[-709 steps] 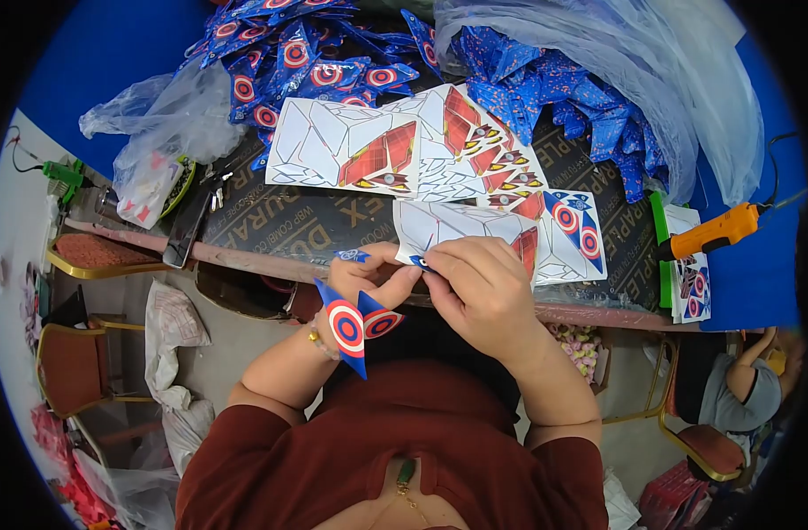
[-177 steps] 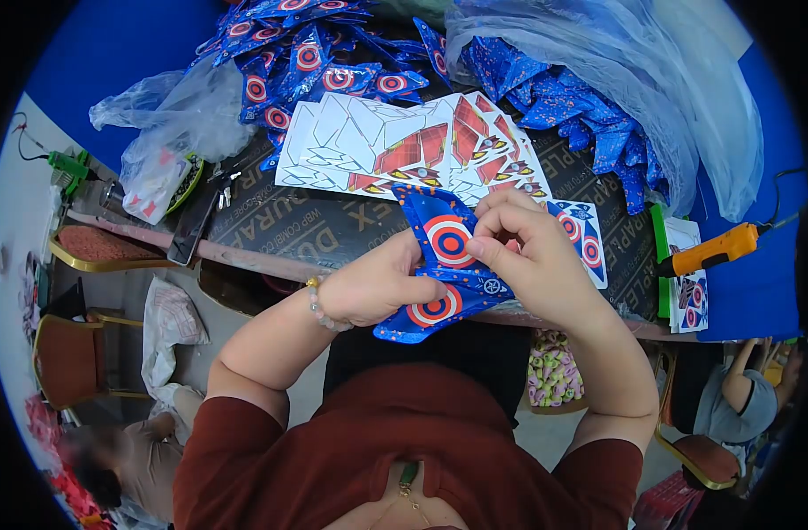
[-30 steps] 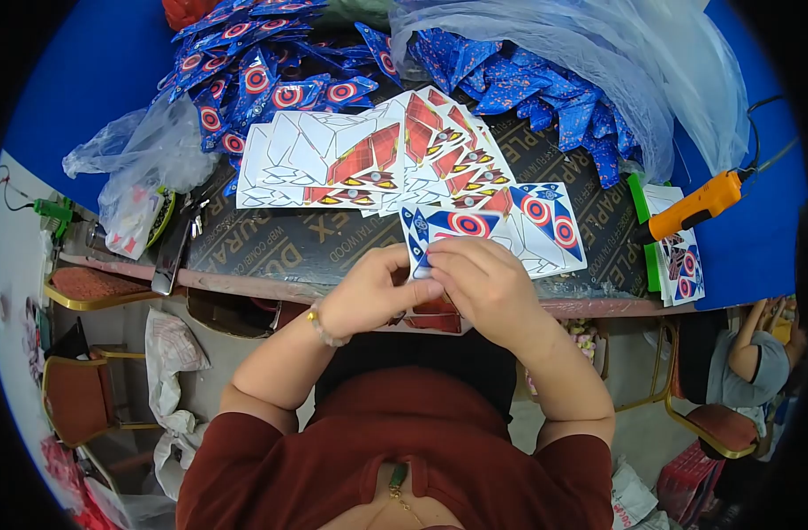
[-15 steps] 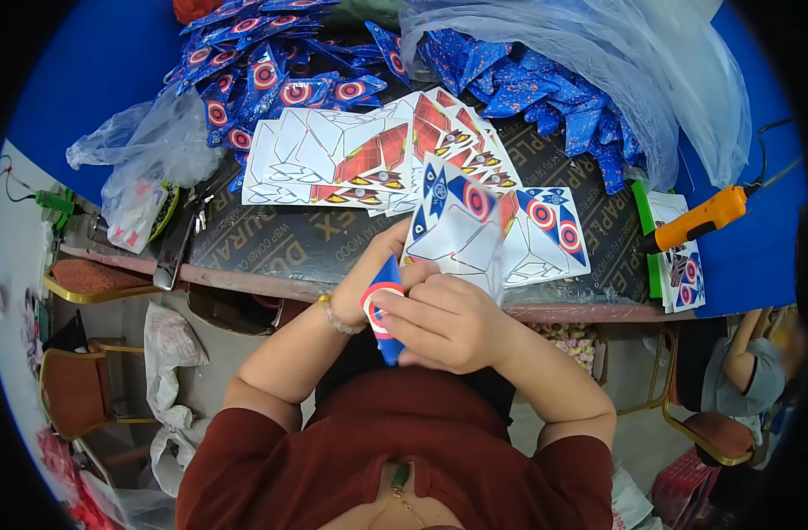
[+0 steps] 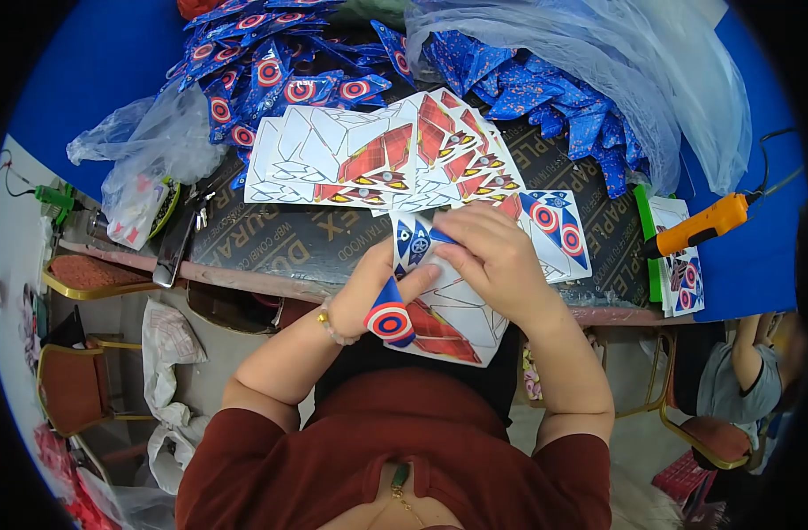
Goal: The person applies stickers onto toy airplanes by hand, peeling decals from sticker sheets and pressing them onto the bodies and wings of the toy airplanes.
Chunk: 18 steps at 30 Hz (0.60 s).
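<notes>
My left hand (image 5: 375, 281) grips a white sticker sheet (image 5: 461, 305) at its left side, thumb across the front. The sheet carries blue, red and outlined shapes and tilts in front of the table edge. A blue pointed sticker with red and white rings (image 5: 390, 323) hangs at the base of my left thumb; how it is held there I cannot tell. My right hand (image 5: 488, 256) is at the sheet's upper edge, thumb and fingers pinched on a blue sticker (image 5: 441, 237) beside other blue shapes. Its outer end is hidden by the fingers.
More printed sheets (image 5: 329, 150) lie spread on the dark table (image 5: 271, 243). Behind them are piles of blue ringed pieces (image 5: 267, 72) and blue speckled pieces (image 5: 528, 88) under clear plastic (image 5: 598, 53). An orange-handled tool (image 5: 713, 221) is at right, keys (image 5: 203, 212) at left.
My right hand has moved from the ringed sticker by my left thumb up to the sheet's top edge. The sheet has tipped down toward me, and the ringed sticker now hangs free of my right fingers.
</notes>
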Available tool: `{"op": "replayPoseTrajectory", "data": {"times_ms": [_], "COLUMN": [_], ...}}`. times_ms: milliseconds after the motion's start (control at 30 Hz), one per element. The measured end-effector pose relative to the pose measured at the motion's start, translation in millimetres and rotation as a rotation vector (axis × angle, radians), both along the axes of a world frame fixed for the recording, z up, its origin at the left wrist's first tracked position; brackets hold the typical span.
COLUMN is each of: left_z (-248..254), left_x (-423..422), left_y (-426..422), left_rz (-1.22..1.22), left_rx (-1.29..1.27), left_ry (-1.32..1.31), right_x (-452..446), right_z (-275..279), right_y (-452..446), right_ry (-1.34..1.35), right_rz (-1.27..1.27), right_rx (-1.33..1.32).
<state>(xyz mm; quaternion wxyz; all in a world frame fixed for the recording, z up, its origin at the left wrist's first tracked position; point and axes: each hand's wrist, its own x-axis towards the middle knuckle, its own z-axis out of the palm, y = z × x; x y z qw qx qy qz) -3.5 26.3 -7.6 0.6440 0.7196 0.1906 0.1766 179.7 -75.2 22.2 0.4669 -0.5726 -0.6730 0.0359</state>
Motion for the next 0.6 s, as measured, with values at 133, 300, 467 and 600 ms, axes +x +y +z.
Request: {"op": "replayPoseTrajectory", "data": {"times_ms": [133,300,467,600], "left_z": [5.3,7.9,1.0,-16.4], "left_x": [-0.4,1.9,2.2,14.4], "left_y": [-2.0,1.1,17.0,12.7], "left_rz": [0.029,-0.038,0.006,-0.074], "left_rx": [0.056,0.015,-0.112,0.062], "left_ry": [-0.001,-0.053,-0.076,-0.041], "right_x": [3.4,14.0,38.8,3.0], "right_z": [-2.5,7.0,19.9,36.4], "right_y": [-2.5,-9.9,-14.3,-4.0], "right_ry": [-0.119,0.251,0.507,0.050], "right_rz": [0.018,-0.125,-0.484,-0.205], "right_rx": [-0.016,-0.302,0.070,0.541]}}
